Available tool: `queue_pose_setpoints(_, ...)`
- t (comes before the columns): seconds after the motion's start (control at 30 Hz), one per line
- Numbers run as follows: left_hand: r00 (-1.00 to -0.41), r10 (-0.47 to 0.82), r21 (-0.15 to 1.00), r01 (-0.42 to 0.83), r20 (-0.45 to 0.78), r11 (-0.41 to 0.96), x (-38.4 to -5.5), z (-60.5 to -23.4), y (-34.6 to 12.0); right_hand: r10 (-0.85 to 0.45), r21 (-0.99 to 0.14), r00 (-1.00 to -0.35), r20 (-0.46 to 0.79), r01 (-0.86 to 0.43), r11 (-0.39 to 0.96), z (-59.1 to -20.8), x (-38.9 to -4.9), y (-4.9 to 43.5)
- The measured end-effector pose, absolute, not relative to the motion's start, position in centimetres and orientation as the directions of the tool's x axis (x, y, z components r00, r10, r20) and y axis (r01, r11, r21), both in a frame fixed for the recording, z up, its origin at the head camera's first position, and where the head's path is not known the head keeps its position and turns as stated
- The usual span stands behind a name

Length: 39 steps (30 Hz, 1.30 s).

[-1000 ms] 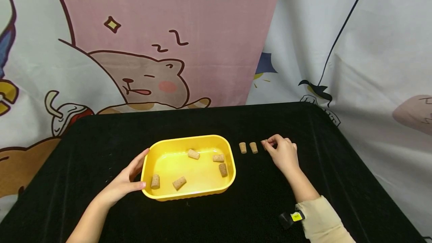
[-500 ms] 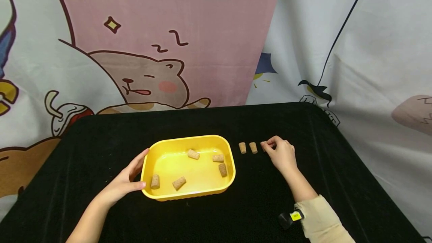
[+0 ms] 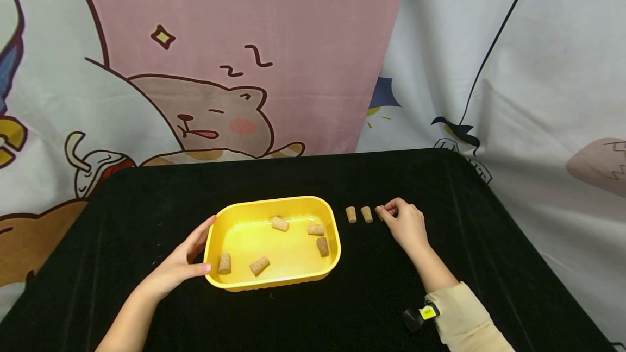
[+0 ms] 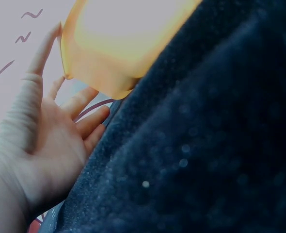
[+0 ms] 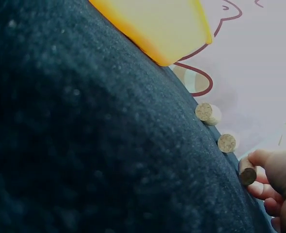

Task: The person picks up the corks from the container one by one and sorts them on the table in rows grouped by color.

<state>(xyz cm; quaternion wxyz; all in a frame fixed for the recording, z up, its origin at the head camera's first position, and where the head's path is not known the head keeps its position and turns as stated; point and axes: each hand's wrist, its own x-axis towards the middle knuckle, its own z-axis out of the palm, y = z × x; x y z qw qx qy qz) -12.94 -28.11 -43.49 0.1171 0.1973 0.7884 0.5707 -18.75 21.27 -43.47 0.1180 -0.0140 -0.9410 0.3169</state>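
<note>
1. Since the earlier frames, the right hand (image 3: 407,227) has been shifted slightly leftward, closer to a pair of tan, tapered cork stoppers (image 3: 367,214); the glossy yellow, rounded-rectangular tray (image 3: 244,240) has been kept in place.
2. A third stopper, the brown, short cork cylinder (image 5: 247,174), is pinched between the thumb and fingers of the right hand, at the right end of the row. Its darker round end is turned toward the right wrist camera; whether the bench is touched by it cannot be told.
3. The left hand (image 3: 178,266) is held wide, its fingers spread, with thumb and forefinger rested against the left end of the tray.
4. The pair is laid on the bench just right of the tray, side by side with a small gap. Speckled, grainy round ends are shown in the right wrist view.
5. Five loose corks (image 3: 280,224) are scattered inside the tray: two close together at the right, one near the far wall, two toward the near left.
6. The tray is smooth, shiny and plastic-looking, with raised walls.
7. The bench (image 3: 303,322) is covered in black, velvety cloth flecked with lint.
8. Behind it, a fabric backdrop (image 3: 318,42) is printed with a sleeping cartoon animal on pink; creased white cloth is hung at the right.
</note>
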Motion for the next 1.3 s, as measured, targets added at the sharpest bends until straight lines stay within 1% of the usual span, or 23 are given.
queue_pose_setpoints(0.3, -0.895, 0.445, 0.944, 0.182, 0.043, 0.274, -12.9, -43.5, -28.1, 0.097, -0.594, -0.963, 0.252, -0.075, 0.801, -43.7, -18.9, 21.2)
queue_pose_setpoints(0.43, -0.893, 0.448, 0.946, 0.179, 0.042, 0.269, -12.9, -43.5, -28.2, 0.102, -0.594, -0.963, 0.248, -0.068, 0.802, -43.6, -18.8, 21.2)
queue_pose_setpoints(0.57, -0.888, 0.458, 0.949, 0.18, 0.043, 0.259, -13.0, -43.5, -28.2, 0.116, -0.571, -0.96, 0.254, -0.053, 0.82, -43.2, -18.6, 21.1)
queue_pose_setpoints(0.67, -0.885, 0.463, 0.95, 0.181, 0.046, 0.253, -13.0, -43.6, -28.2, 0.115, -0.552, -0.95, 0.291, -0.068, 0.831, -42.7, -18.5, 20.9)
queue_pose_setpoints(0.83, -0.884, 0.464, 0.95, 0.188, 0.053, 0.249, -13.0, -43.7, -28.2, 0.091, -0.54, -0.919, 0.384, -0.143, 0.83, -41.4, -18.2, 20.1)
queue_pose_setpoints(1.0, -0.886, 0.46, 0.95, 0.187, 0.054, 0.249, -13.0, -43.7, -28.2, 0.044, -0.547, -0.896, 0.442, -0.23, 0.805, -39.6, -17.5, 18.9)
queue_pose_setpoints(1.2, -0.886, 0.46, 0.951, 0.185, 0.054, 0.246, -13.0, -43.7, -28.2, -0.078, -0.537, -0.852, 0.518, -0.395, 0.745, -37.6, -16.7, 17.2)
queue_pose_setpoints(1.3, -0.889, 0.455, 0.951, 0.182, 0.05, 0.249, -13.0, -43.7, -28.2, -0.15, -0.512, -0.836, 0.528, -0.455, 0.728, -36.8, -16.3, 16.5)
